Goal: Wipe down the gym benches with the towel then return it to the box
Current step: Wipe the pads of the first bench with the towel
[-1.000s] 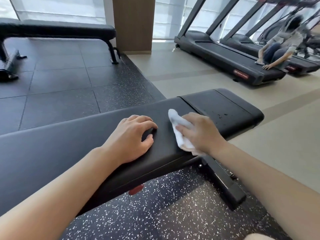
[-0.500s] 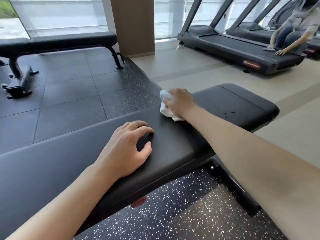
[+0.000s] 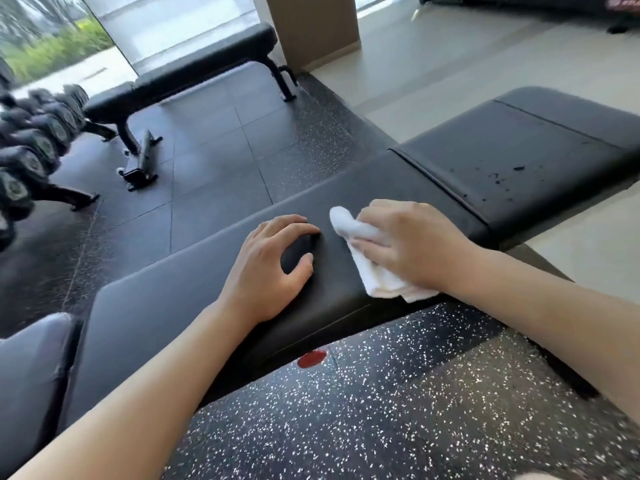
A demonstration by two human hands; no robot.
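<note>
We note the white towel [image 3: 372, 263] lying bunched on the long black pad of the near bench [image 3: 194, 299], toward the pad's near edge, with one corner hanging just over that edge. The right hand [image 3: 412, 244] sits on top of the towel, fingers curled down over the cloth and gripping it against the pad; a rolled end of the towel pokes out past the fingertips on the side facing the left hand. The left hand [image 3: 273, 265] rests on the same pad just beside the towel, not touching it, holding nothing; its fingers are bent and spread, tips and thumb pressing into the upholstery with the palm arched above. Beyond the towel, across a seam in the bench, the shorter seat pad [image 3: 519, 157] shows dark specks and small marks on its surface. Under the near bench we see a red knob [image 3: 311, 358] at the frame, over dark speckled rubber flooring [image 3: 363, 410]. Well beyond the near bench, across dark floor tiles, stands a second flat bench [image 3: 194, 76] in front of a window, with a brown pillar [image 3: 311, 29] just beside its far end. Left of the near bench, a rack of dumbbells [image 3: 31, 150] appears blurred. Pale flooring [image 3: 433, 64] runs behind the seat pad.
</note>
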